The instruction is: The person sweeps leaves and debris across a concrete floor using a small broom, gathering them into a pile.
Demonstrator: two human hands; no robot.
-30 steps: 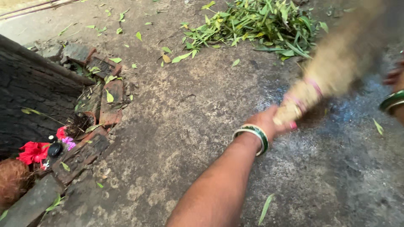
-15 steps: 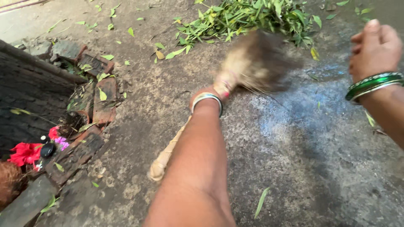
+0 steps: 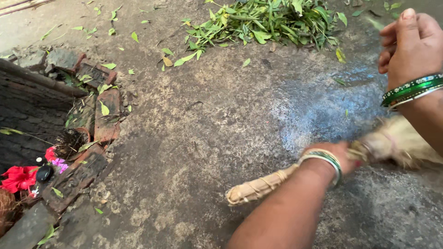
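My left hand [image 3: 336, 156], with a green and silver bangle at the wrist, grips a short grass broom low over the concrete ground [image 3: 207, 129]. The broom's bound handle end [image 3: 251, 190] sticks out to the left behind the hand, and its blurred bristles [image 3: 406, 138] fan out to the right. My right hand [image 3: 410, 44], wearing green bangles, hovers above the bristles at the upper right. Its fingers are loosely curled and it holds nothing. A heap of green leaves [image 3: 272, 20] lies at the top centre, well beyond the broom.
Old red bricks [image 3: 105, 115] edge a dark tree trunk [image 3: 27, 106] on the left. A red flower [image 3: 18, 177] and a small black object [image 3: 44, 173] lie at its foot. Loose leaves are scattered on the ground near the top left.
The left hand has swung the broom back from near the leaf heap down to the lower right. The right hand stayed at the upper right.
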